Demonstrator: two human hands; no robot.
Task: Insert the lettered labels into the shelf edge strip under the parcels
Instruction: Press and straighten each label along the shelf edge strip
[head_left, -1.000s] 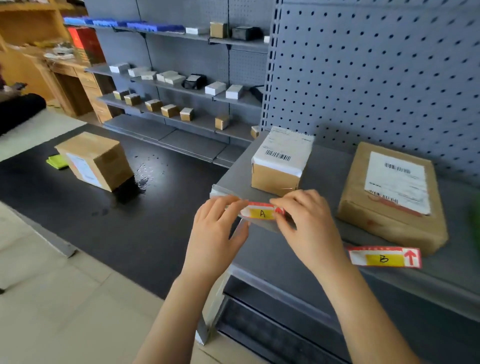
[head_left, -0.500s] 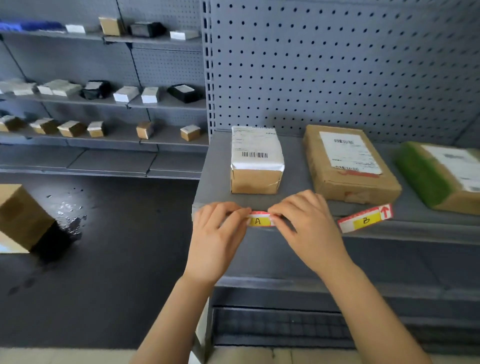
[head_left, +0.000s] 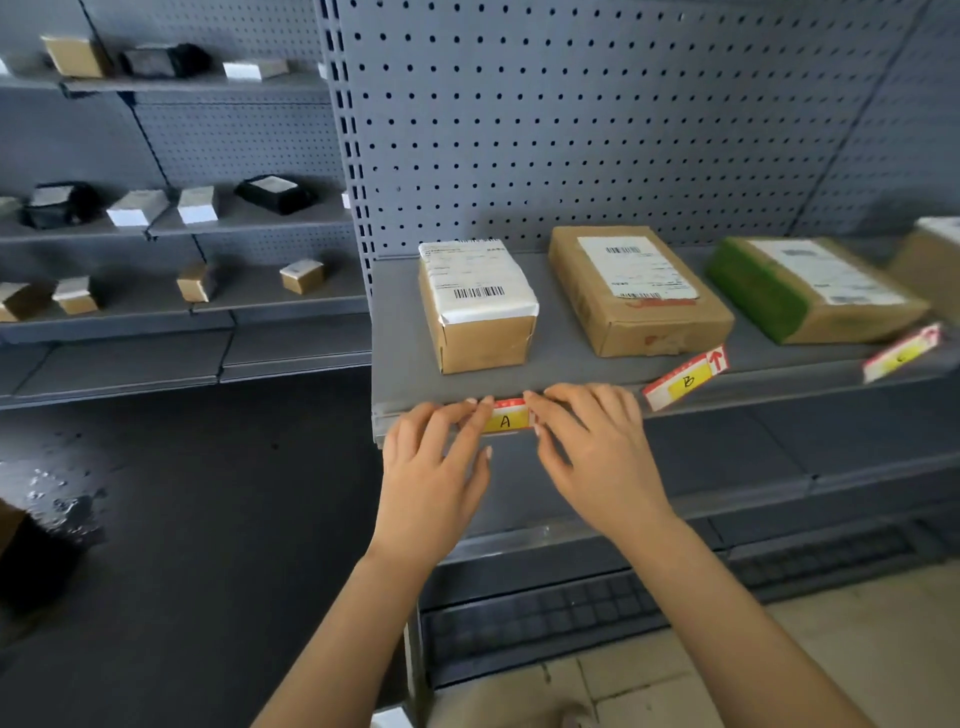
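Left hand (head_left: 434, 467) and right hand (head_left: 597, 457) pinch opposite ends of the A label (head_left: 506, 418), fingertips closed on it, against the shelf edge strip (head_left: 395, 421); whether it is seated in the strip cannot be told; directly above stands the white-topped parcel (head_left: 480, 306) on the shelf (head_left: 571, 358); the B label (head_left: 685, 378) lies tilted before the flat brown parcel (head_left: 639, 291); a third label (head_left: 901, 354), blurred, lies before the green-sided parcel (head_left: 810, 288).

Dim soft light, blurred warped edges
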